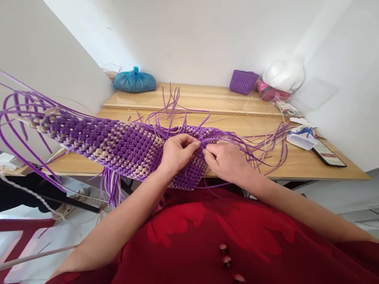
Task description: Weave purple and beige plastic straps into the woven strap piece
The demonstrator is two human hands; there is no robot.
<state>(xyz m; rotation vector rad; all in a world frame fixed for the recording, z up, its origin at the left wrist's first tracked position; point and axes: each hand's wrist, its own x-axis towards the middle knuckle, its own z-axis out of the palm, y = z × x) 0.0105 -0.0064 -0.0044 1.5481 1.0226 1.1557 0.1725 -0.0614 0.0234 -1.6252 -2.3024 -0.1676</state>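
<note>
A long woven piece (pixel 106 140) of purple and cream plastic strips lies across the table's front edge, its left end raised. Loose purple strips (pixel 241 142) fan out from it to the right and at the back. My left hand (pixel 179 152) rests on the weave, thumb and forefinger pinched together at a purple strip. Close beside it, my right hand (pixel 228 160) has its fingers curled and pinched on a purple strip too. The two sets of fingertips are nearly touching. Exactly where the strips pass through the weave there is too small to make out.
On the wooden table (pixel 316 163) are a blue plastic bag (pixel 134 81), a small purple woven piece (pixel 243 81), a white bag (pixel 284 76) and a phone (pixel 328 152). A white adapter (pixel 7 160) with a cord is at left. A red stool (pixel 14 232) stands below.
</note>
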